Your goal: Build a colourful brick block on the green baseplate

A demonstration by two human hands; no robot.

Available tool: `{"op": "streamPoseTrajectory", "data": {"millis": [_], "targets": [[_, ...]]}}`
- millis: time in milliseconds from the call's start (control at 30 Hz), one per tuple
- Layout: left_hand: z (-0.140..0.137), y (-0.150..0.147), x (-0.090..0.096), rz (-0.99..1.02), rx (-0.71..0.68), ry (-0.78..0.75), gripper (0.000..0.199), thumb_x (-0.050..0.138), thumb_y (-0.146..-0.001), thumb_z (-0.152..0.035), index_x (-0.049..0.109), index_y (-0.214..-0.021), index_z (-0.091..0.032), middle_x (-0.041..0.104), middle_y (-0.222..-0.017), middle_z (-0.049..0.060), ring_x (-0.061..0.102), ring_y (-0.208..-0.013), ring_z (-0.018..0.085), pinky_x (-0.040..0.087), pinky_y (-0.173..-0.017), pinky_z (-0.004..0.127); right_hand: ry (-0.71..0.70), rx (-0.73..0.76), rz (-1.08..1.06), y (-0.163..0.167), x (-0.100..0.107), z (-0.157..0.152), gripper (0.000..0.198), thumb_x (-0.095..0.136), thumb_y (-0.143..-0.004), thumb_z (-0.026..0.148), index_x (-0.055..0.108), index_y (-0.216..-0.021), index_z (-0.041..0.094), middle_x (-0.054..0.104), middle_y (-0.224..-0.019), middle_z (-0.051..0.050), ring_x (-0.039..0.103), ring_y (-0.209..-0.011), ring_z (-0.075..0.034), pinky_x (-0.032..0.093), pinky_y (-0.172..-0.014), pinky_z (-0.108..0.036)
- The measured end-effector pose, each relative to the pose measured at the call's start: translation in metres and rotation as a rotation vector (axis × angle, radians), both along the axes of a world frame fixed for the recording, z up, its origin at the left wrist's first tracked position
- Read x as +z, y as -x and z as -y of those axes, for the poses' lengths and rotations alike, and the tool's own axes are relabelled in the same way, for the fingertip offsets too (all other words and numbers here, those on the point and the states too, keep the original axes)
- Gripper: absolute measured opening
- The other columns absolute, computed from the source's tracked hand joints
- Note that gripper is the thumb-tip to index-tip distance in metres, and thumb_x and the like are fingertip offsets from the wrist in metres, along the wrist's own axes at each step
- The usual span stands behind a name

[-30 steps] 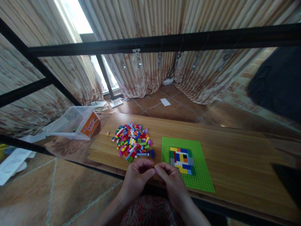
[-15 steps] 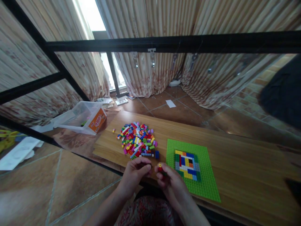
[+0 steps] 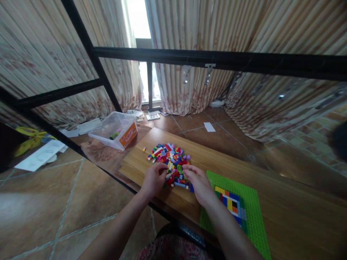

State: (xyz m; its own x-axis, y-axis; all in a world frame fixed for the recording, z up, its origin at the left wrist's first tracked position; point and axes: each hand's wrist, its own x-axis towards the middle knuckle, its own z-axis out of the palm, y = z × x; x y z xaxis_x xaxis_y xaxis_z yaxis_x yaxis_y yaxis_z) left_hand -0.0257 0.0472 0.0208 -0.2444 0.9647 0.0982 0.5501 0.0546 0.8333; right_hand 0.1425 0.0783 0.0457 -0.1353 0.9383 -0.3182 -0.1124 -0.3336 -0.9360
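A heap of small multicoloured building bricks (image 3: 169, 153) lies on the wooden table. My left hand (image 3: 155, 177) is at the heap's near left side, fingers bent and a little apart, with no brick visible in it. Reaching in from the right, my right hand (image 3: 200, 182) has its fingers stretched over the heap's right edge; I see nothing held there. A green baseplate (image 3: 256, 206) lies to the right, partly covered by my right forearm. On it is a flat block of joined coloured bricks (image 3: 230, 204). A blue brick (image 3: 192, 187) shows beside my right hand.
Behind the table's left end stands a clear plastic box (image 3: 112, 131) with an orange label and a few things inside. A black metal rail (image 3: 173, 56) crosses in front of the curtains (image 3: 187, 29). Papers (image 3: 40, 155) and a yellow object (image 3: 29, 141) lie at the left.
Both hands have moved forward from the table's near edge to the brick heap. The red and yellow brick in my right hand no longer shows. The view has turned left.
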Motion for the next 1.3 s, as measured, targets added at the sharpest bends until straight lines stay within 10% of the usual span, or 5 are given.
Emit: {"op": "streamPoseTrajectory", "data": {"millis": [667,1067,1300], "targets": [[-0.036,0.020,0.003,-0.230,0.130,-0.092,0.024,0.054,-0.082,-0.012,0.066,-0.102,-0.016,0.065,-0.094,0.005,0.063,-0.078,0.015,0.051,-0.075,0.026,-0.015,0.065,-0.162,0.032,-0.009,-0.010,0.039,0.070,-0.067,0.041,0.069,-0.100,0.020,0.067,-0.111,-0.006,0.064,-0.093,-0.019,0.053,-0.083,-0.036],[-0.064,0.031,0.017,-0.534,-0.058,-0.021,0.031,0.053,-0.079,-0.010,0.066,-0.106,-0.021,0.067,-0.107,0.006,0.064,-0.096,0.022,0.048,-0.087,0.032,-0.132,-0.109,-0.073,-0.003,-0.008,-0.007,0.030,0.067,-0.071,0.040,0.071,-0.094,0.022,0.069,-0.108,-0.005,0.063,-0.098,-0.020,0.053,-0.076,-0.030],[-0.036,0.020,0.025,-0.127,0.001,-0.080,0.025,0.060,-0.080,-0.027,0.067,-0.102,-0.018,0.067,-0.085,0.003,0.060,-0.068,0.014,0.048,-0.067,0.025,-0.311,-0.067,0.323,-0.047,-0.012,0.026,0.026,0.057,-0.080,0.040,0.070,-0.093,0.021,0.071,-0.099,-0.007,0.063,-0.094,-0.022,0.050,-0.080,-0.035]]}}
